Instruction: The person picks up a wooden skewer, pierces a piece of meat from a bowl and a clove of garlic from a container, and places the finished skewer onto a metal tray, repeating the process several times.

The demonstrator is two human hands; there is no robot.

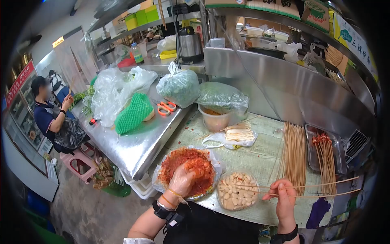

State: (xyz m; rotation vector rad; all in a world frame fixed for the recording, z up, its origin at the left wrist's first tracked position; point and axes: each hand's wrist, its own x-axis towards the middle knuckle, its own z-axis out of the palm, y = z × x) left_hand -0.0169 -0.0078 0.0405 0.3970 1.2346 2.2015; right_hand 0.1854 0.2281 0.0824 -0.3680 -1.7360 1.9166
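Observation:
My left hand point(180, 183), in a clear plastic glove with a band at the wrist, reaches into a bowl of red chili paste point(170, 164). Its fingers are curled and coated red; whatever they grip is covered by paste. In my right hand point(282, 199) are two thin bamboo skewers point(325, 184), pinched and pointing left and right, their left ends over peeled garlic cloves point(235, 197) in a clear tub. Beyond that hand lies a thick bundle of bare skewers point(294, 158). Several skewers with red food at one end point(323, 142) rest in a metal tray point(341, 148).
Behind the bowl are pale sticks on a plastic bag point(239, 134) and a tub point(215, 122) under bagged greens. On the left steel table point(150, 140) lie orange scissors point(165, 108) and green foam netting point(134, 114). Another person point(50, 110) sits at the far left, hands raised.

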